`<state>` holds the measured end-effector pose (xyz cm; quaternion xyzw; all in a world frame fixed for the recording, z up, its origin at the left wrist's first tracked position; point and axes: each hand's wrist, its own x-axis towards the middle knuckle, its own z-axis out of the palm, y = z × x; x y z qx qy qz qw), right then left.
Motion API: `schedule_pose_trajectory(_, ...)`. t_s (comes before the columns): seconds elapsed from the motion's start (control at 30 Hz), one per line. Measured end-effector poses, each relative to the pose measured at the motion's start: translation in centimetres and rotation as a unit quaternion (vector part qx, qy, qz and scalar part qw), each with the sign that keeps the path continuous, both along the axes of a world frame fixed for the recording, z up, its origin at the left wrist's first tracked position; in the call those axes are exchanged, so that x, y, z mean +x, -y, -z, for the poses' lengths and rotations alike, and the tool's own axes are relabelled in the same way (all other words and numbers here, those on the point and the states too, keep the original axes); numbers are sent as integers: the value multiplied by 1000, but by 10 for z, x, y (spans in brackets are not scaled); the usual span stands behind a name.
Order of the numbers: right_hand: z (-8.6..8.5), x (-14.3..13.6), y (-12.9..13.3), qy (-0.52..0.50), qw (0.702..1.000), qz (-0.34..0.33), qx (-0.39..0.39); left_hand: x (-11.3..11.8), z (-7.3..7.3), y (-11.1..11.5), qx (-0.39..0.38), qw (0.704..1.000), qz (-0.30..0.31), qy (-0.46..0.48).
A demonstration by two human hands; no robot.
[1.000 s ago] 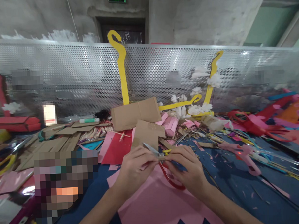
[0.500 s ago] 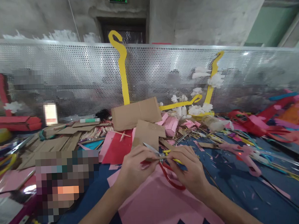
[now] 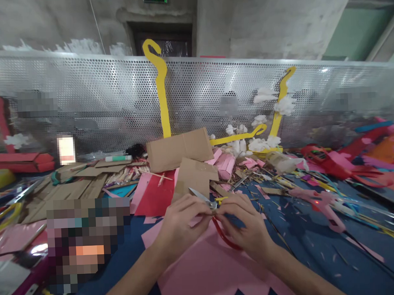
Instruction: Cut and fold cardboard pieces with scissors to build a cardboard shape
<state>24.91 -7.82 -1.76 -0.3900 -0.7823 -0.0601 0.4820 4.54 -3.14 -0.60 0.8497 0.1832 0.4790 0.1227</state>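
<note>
My left hand [image 3: 183, 220] and my right hand [image 3: 244, 219] meet over the pink sheet [image 3: 209, 268], thumbs and forefingers pinched together. Between the fingertips is a small, thin, brownish piece, mostly hidden, whose kind I cannot make out. Scissors [image 3: 224, 235] with a red handle lie just behind the fingers, blades pointing up and left; my right hand covers part of the handle. A small yellow piece [image 3: 221, 200] shows beside the right fingertips. Beyond the hands is a piece of brown cardboard [image 3: 193, 176], resting against a larger cardboard panel [image 3: 180, 150].
At the right, a pink glue gun [image 3: 323, 205] lies on the blue table [image 3: 306, 247] among paper scraps. A tall yellow hooked shape [image 3: 162, 97] rises behind the cardboard. Red paper [image 3: 155, 193] and cardboard strips [image 3: 68, 194] lie left. A perforated metal barrier [image 3: 194, 91] runs across the back.
My fingertips have drawn closer together around the small piece, and my right hand has shifted slightly left. The yellow bit under the right fingers is now hidden. The surroundings look the same.
</note>
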Motion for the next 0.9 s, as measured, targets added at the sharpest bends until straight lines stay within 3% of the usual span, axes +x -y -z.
schedule_pose_trajectory(0.17, -4, 1, 2, -71, 996, -41, -38, 0, -1, 0, -38, 999, 7, 27)
schedule_pose_trajectory(0.3, -2, 2, 1, -80, 995, -44, -47, -1, -5, 3, -13, 998, 10, 55)
schedule_pose_trajectory(0.57, -6, -3, 7, -66, 996, -59, 5, 1, -5, 7, 18, 999, 27, 19)
schedule_pose_trajectory(0.9, -14, -3, 10, -43, 997, -62, 27, 2, -5, 9, -5, 999, 45, 28)
